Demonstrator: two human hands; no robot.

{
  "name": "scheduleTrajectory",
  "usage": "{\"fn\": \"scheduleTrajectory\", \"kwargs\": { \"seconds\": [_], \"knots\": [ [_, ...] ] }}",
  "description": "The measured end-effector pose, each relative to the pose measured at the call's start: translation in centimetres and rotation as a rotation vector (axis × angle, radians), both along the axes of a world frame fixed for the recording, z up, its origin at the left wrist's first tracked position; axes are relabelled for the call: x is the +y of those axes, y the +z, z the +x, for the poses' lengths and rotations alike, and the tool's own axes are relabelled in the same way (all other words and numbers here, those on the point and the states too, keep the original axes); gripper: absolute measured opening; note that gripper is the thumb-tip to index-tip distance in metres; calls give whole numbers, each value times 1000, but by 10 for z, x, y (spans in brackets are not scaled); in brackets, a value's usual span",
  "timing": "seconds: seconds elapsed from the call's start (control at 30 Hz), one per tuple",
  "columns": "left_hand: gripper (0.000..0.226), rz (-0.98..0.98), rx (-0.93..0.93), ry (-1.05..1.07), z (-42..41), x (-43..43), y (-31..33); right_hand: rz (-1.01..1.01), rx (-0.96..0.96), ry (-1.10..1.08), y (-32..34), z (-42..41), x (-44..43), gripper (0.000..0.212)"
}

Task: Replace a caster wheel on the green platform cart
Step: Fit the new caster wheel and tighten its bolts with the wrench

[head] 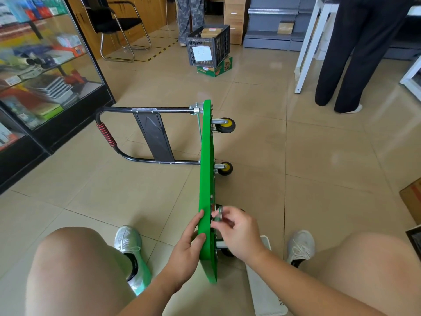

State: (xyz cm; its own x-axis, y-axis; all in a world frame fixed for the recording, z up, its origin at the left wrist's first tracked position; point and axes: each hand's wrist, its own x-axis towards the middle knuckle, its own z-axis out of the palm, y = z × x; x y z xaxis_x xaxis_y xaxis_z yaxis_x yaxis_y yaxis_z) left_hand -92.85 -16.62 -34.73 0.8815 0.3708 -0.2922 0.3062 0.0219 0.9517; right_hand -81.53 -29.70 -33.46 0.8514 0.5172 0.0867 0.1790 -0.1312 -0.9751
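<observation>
The green platform cart (pixel 206 179) stands on its long edge on the floor, running from 6 toward 12 o'clock between the person's knees, with its black handle (pixel 145 109) folded out toward 9 o'clock. The left hand (pixel 189 242) holds the deck at its near end, thumb and forefinger bent against the green face. The right hand (pixel 239 233), at 3 o'clock of the deck, has its fingers narrowed in a pinch on a small part (pixel 219 214), too blurred to name, at the near caster (pixel 225 253).

The step looks like working a fastener at that caster's plate. It would go best with the left hand keeping the deck upright and still, and the right turning the piece squarely, without cross-threading or dropping it. The two far casters (pixel 225 125) are mounted.

At 12 o'clock a dark crate (pixel 208 49) carries a cardboard box (pixel 210 31) and sits on a green carton (pixel 215 68). The glass cabinet (pixel 45 65) at 10 o'clock holds books and boxed goods.
</observation>
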Motion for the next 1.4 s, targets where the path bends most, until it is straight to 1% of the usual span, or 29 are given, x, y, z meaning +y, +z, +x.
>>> {"fn": "scheduleTrajectory", "kwargs": {
  "seconds": [0.07, 0.13, 0.23, 0.3, 0.37, 0.43, 0.5, 0.57, 0.7, 0.77, 0.8, 0.9, 0.93, 1.0, 1.07, 1.17, 1.23, 1.33, 1.4],
  "knots": [
    [60, 6, -9, 10, 0, -1, 0, -33, 81, -47, 7, 18, 13, 18],
    [58, 12, -21, 9, 0, -2, 0, -69, 129, -50, 12, 40, 26, 21],
    [60, 21, -14, 8, 0, -3, -1, -133, 310, -76, 15, 68, 37, 21],
    [60, 27, -9, 3, 0, -2, -1, -117, 432, -99, 17, 75, 39, 17],
    [60, 30, -6, 2, 0, -1, -2, -51, 470, -122, 23, 73, 35, 18],
    [60, 23, -6, 4, 0, 0, -3, 7, 395, -133, 33, 65, 25, 20],
    [60, 8, -7, 4, 0, 0, -4, 16, 252, -100, 46, 52, 10, 22],
    [59, -1, -11, 2, 0, 0, -4, 10, 163, -49, 53, 37, -4, 21],
    [59, -13, -22, 7, -1, 0, -2, 53, 137, -35, 38, 9, -18, 21],
    [61, -20, -23, 7, 0, -1, -2, 83, 98, -47, 25, -2, -18, 29],
    [62, -20, -23, 9, 0, -1, -2, 92, 60, -49, 19, -6, -17, 35],
    [64, -12, -32, 5, 0, -1, -2, 87, -78, -24, 6, -14, -14, 43],
    [64, -7, -34, -1, 0, 0, -1, 89, -120, -18, 5, -16, -13, 40],
    [65, 5, -34, -7, 0, 0, -1, 76, -207, 4, 2, -16, -10, 26],
    [62, 7, -28, -5, 0, 0, -1, 51, -282, 19, 1, -14, -9, 17],
    [59, -8, -26, 2, 1, 0, -2, 68, -291, 5, -3, -16, -12, 19],
    [53, -21, -32, 5, 1, -1, -1, 95, -284, 1, -7, -20, -15, 24],
    [53, -22, -35, -1, 1, -1, -1, 133, -303, -24, -12, -24, -17, 34],
    [53, -21, -40, 4, 1, -1, -2, 141, -283, -35, -15, -23, -17, 43]
  ]
}}
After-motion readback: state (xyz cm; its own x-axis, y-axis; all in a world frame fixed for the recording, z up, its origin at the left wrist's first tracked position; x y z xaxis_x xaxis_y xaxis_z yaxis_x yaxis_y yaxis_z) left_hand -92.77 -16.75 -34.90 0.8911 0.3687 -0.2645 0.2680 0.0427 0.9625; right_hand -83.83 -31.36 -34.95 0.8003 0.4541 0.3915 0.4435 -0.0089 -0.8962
